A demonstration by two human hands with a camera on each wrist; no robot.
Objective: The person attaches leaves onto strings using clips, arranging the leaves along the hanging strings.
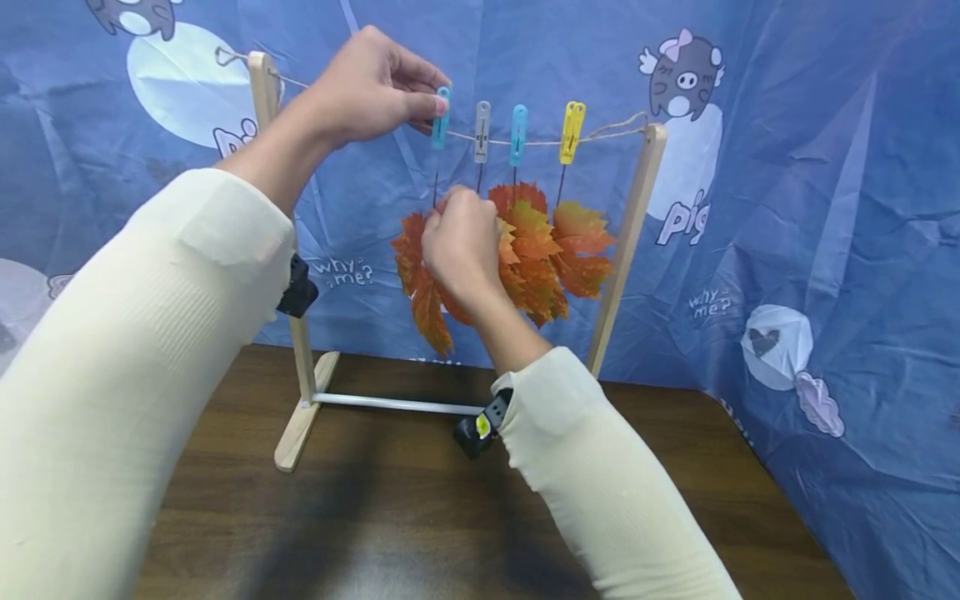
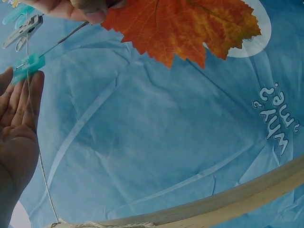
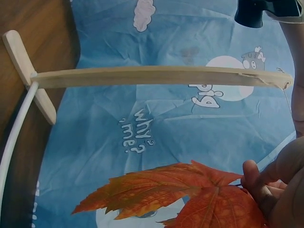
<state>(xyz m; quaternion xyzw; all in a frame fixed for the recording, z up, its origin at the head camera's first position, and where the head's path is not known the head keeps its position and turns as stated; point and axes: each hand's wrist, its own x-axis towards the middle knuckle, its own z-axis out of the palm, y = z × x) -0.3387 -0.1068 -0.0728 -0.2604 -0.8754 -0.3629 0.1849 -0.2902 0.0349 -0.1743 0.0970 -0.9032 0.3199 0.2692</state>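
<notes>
My left hand (image 1: pixel 378 87) pinches a blue clothespin (image 1: pixel 441 121) on the twine line (image 1: pixel 543 143), thumb in front and fingers behind. In the left wrist view that clothespin (image 2: pixel 28 68) sits across the twine, with a dark stem at its tip. Below it, my right hand (image 1: pixel 465 242) pinches the stem near the top of an orange-red maple leaf (image 1: pixel 427 308). The right wrist view shows the leaf (image 3: pixel 190 190) spread beside the fingertips. Farther right, a grey clothespin (image 1: pixel 482 133), another blue clothespin (image 1: pixel 518 136) and yellow clothespins (image 1: pixel 572 133) hold more autumn leaves (image 1: pixel 581 250), partly hidden by my right hand.
The twine runs between two wooden posts, the right post (image 1: pixel 626 250) and the left post (image 1: pixel 264 92). A white rod (image 1: pixel 397 405) joins them low down, above a wooden foot (image 1: pixel 306 417). Behind the dark wooden table (image 1: pixel 420 517) hangs a blue printed cloth (image 1: pixel 840 233).
</notes>
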